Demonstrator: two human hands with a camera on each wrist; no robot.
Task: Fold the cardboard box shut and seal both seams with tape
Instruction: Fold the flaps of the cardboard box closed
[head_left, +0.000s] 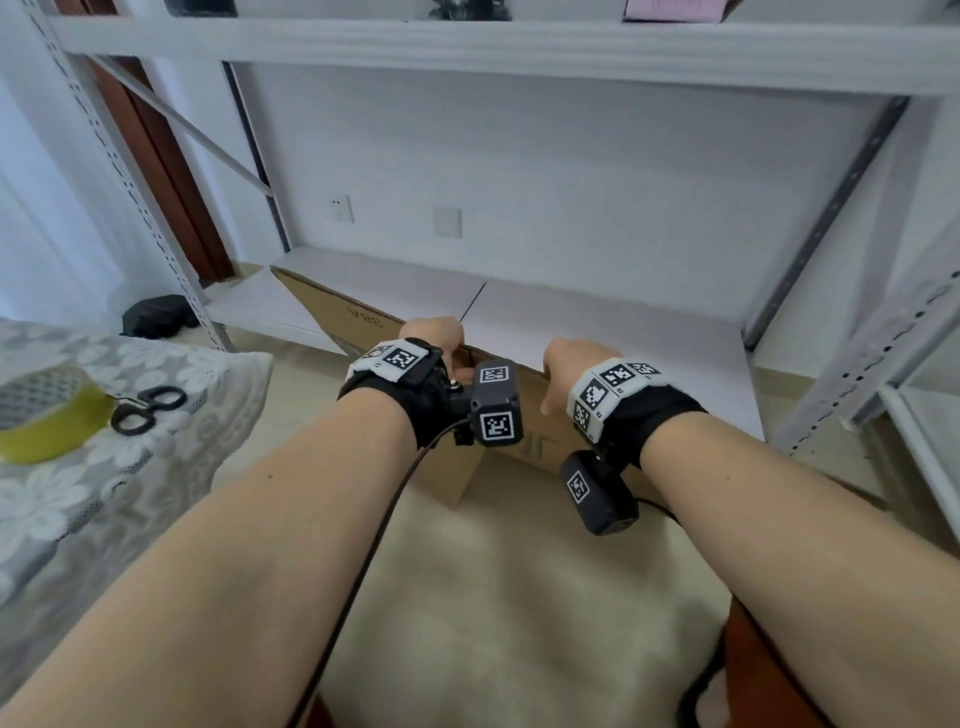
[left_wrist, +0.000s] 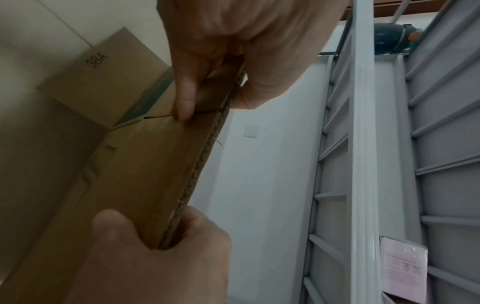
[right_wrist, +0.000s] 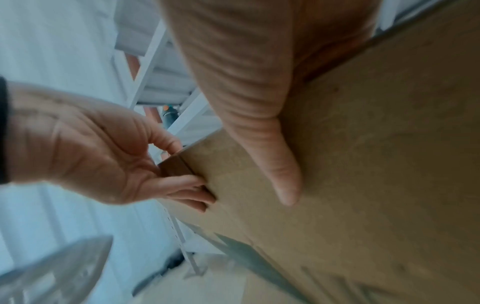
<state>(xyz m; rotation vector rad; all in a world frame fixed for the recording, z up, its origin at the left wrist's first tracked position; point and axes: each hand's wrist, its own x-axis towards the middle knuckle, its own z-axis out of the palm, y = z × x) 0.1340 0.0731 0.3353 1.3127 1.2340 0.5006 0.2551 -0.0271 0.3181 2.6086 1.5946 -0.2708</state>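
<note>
A flattened brown cardboard box (head_left: 537, 447) stands on edge on the floor against a low white shelf; one flap (left_wrist: 103, 67) is printed "38A". My left hand (head_left: 434, 338) pinches the box's top edge beside the slit between flaps, thumb on one face and fingers on the other (left_wrist: 207, 61). My right hand (head_left: 571, 364) grips the same edge further right, its thumb (right_wrist: 283, 179) flat on the near face of the cardboard (right_wrist: 376, 164). A yellow-green tape roll (head_left: 47, 421) and black scissors (head_left: 148, 410) lie on the table at the left, away from both hands.
A white metal rack surrounds the box, with its lower shelf board (head_left: 597, 332) behind and perforated uprights (head_left: 831, 208) on the right. The table with a lace cloth (head_left: 156, 493) fills the left. A black object (head_left: 153, 314) lies on the floor.
</note>
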